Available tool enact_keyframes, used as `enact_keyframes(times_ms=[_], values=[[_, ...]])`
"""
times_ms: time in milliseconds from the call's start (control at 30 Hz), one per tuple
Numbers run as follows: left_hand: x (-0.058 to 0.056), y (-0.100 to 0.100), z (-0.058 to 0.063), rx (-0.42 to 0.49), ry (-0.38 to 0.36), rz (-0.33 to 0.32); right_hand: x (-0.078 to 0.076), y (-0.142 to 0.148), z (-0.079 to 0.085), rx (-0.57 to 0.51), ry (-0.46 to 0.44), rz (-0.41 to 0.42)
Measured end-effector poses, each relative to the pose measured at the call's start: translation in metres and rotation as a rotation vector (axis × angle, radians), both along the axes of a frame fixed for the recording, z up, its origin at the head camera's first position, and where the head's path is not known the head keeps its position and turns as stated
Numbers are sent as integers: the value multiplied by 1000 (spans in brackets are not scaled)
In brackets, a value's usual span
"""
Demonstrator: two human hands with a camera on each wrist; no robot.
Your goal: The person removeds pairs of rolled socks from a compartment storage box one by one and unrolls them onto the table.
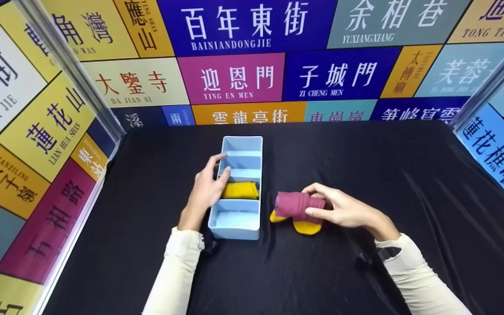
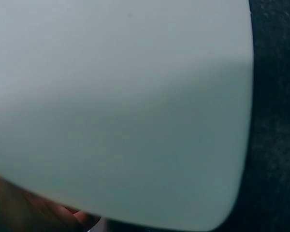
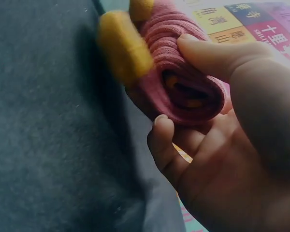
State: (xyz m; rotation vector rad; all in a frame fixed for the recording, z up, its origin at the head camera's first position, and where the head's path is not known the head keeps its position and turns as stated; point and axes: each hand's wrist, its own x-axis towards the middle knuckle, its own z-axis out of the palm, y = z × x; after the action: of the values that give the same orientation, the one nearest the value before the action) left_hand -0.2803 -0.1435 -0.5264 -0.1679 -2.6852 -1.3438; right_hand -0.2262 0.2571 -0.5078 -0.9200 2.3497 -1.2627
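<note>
A long light-blue divided box (image 1: 236,232) lies on the black cloth, its length running away from me. My left hand (image 1: 206,186) grips its left wall, with thumb and fingers at the rim. In the left wrist view the pale box wall (image 2: 121,121) fills most of the frame, with part of the hand behind its lower edge. A folded yellow sock bundle (image 1: 240,190) sits in one of the middle compartments. Right of the box, my right hand (image 1: 344,208) holds a rolled pair of maroon socks (image 1: 293,205) between thumb and fingers. Yellow ends (image 3: 125,46) of the socks stick out loose from the roll.
Black cloth (image 1: 322,271) covers the table around the box and hands. Colourful panels (image 1: 234,78) with place names in large characters stand at the back and both sides. Metal posts (image 1: 85,70) rise at the rear corners.
</note>
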Motion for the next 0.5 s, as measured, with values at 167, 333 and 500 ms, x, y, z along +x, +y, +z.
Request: enact_keyframes(times_ms=[167,333,500], values=[[0,1,1,-2,-6,3,-2,2,-7,35,67,-6],[2,2,3,-27,24,15,-6,0,-13,-25,174,-74],[5,5,13,-188,128,43,-8,-3,-13,-81,251,-98]])
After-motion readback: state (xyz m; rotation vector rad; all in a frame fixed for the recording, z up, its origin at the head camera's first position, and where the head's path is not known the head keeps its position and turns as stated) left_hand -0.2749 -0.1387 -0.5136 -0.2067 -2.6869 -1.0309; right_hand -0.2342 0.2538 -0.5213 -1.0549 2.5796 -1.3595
